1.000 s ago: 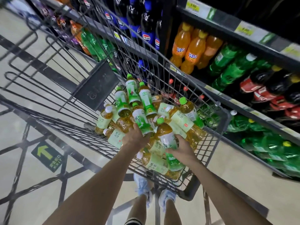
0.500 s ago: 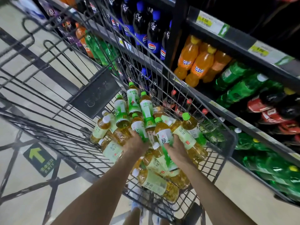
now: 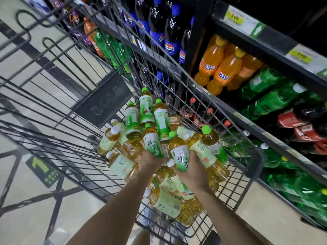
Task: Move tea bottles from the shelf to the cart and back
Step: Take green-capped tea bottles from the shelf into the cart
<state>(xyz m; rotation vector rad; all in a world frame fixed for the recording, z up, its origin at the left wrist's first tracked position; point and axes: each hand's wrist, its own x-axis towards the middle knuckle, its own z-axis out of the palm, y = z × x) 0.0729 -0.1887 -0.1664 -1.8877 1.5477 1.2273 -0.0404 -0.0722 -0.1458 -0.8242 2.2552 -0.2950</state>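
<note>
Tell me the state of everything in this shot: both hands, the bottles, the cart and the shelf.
left hand, fingers gripping a tea bottle
right hand, gripping a second tea bottle
both held bottles, capped, raised above the rest
cart, holding a heap of tea bottles
shelf, stocked with soda bottles

I could not see the fingers of the left hand (image 3: 150, 160) or right hand (image 3: 193, 172); amber green-capped plastic tea bottles (image 3: 153, 145) covered them. Yellow shelf price labels (image 3: 233, 18) were blurred and unreadable. The grey wire cart (image 3: 261, 157) ran off-frame.
</note>
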